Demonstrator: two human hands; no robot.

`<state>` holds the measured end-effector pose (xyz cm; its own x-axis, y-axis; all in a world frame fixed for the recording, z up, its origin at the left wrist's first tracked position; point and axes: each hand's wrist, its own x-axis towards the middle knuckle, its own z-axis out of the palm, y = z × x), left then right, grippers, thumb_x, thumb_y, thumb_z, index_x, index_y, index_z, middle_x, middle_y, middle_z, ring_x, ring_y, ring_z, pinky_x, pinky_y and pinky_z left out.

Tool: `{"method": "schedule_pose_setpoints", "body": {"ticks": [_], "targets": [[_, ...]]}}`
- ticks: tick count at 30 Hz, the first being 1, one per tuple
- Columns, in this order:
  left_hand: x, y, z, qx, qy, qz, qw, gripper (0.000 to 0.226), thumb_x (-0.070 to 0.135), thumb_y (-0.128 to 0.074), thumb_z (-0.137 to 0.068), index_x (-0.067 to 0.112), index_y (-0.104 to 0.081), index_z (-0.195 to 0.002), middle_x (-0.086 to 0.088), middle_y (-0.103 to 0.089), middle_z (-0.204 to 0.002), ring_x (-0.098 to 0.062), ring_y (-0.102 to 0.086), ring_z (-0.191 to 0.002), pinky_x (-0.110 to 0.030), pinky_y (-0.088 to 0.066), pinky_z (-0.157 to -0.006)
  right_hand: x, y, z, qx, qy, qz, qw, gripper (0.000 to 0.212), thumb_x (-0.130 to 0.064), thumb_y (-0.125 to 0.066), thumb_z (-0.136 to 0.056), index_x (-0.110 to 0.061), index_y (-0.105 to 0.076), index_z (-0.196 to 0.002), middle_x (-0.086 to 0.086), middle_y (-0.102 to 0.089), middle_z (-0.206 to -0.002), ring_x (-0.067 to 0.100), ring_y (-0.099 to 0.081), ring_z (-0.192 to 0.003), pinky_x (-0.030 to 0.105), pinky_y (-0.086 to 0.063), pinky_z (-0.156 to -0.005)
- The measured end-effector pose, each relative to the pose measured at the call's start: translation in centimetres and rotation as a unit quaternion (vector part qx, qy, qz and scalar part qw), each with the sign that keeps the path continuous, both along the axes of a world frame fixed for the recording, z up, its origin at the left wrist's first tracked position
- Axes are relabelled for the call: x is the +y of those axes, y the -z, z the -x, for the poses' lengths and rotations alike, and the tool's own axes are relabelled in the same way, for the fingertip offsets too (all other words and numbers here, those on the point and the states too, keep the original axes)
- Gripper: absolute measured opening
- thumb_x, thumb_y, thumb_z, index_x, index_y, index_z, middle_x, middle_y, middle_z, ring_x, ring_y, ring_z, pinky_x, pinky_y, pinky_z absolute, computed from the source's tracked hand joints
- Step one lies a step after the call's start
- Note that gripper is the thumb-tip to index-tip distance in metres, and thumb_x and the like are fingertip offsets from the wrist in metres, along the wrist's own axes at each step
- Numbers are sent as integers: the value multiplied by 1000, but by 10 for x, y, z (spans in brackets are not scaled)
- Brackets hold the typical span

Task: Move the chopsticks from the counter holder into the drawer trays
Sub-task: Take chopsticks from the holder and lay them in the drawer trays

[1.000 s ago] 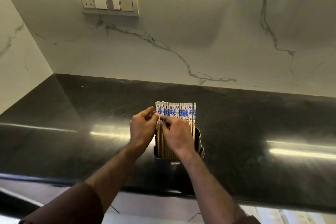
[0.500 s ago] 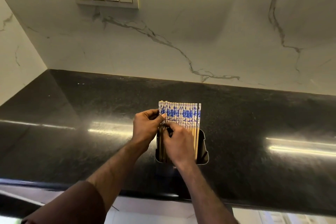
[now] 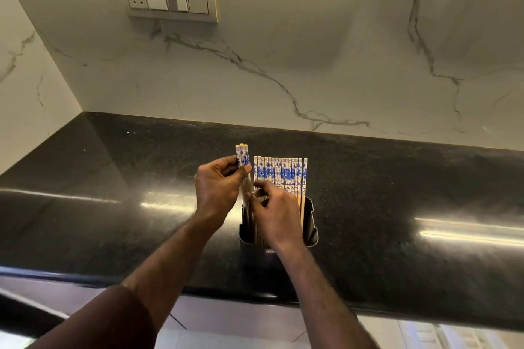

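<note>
A dark rectangular holder (image 3: 310, 224) stands on the black counter near its front edge. A row of several chopsticks (image 3: 283, 174) with blue-and-white tops stands upright in it. My left hand (image 3: 217, 188) grips a few chopsticks (image 3: 242, 154) pulled up and to the left of the row, their lower ends still inside the holder. My right hand (image 3: 276, 214) rests over the front of the holder with its fingertips against the shafts of the remaining chopsticks; whether it grips any I cannot tell. No drawer or tray is in view.
The glossy black counter (image 3: 113, 178) runs left and right, with a white marble wall behind. A socket and switch plate (image 3: 167, 0) is on the wall at upper left. Pale cabinet fronts (image 3: 226, 323) show below the counter edge.
My left hand has separated a few chopsticks from the left end of the row and lifted them higher. The camera view has shifted slightly.
</note>
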<state>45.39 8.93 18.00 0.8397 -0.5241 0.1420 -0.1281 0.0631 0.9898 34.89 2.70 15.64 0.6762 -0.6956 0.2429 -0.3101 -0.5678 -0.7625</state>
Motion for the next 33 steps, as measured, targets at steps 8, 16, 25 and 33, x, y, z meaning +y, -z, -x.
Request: {"method": "schedule_pose_setpoints", "body": {"ticks": [8, 16, 25, 33], "targets": [[43, -103, 27, -64, 39, 97, 992, 25, 6, -72, -80, 15, -70, -103, 1, -76, -93, -15, -73, -88, -24, -59, -74, 23, -52, 36, -119, -82, -121, 982, 29, -20, -60, -95, -23, -63, -123, -5, -72, -105, 4, -68, -89, 23, -57, -79], [106, -144, 87, -4, 91, 135, 987, 23, 7, -74, -77, 9, -71, -100, -6, -76, -92, -18, -74, -87, -25, -58, -71, 85, -80, 132, -154, -163, -330, 917, 25, -17, -59, -94, -7, -64, -116, 15, -74, -99, 28, -71, -84, 43, -61, -79], [154, -109, 187, 75, 144, 119, 980, 22, 8, -74, -77, 7, -72, -99, -8, -77, -92, -21, -74, -85, -23, -58, -65, 150, -53, 257, -60, -127, -351, 926, 31, -44, -61, -91, -18, -71, -105, 14, -74, -91, 29, -72, -75, 43, -62, -65], [124, -80, 281, 136, 178, 80, 971, 23, 7, -74, -79, 7, -70, -101, -3, -77, -90, -18, -74, -87, -28, -60, -69, 142, -33, 362, -43, -70, -364, 928, 32, -48, -65, -86, -20, -73, -100, 11, -75, -87, 26, -73, -74, 37, -61, -65]]}}
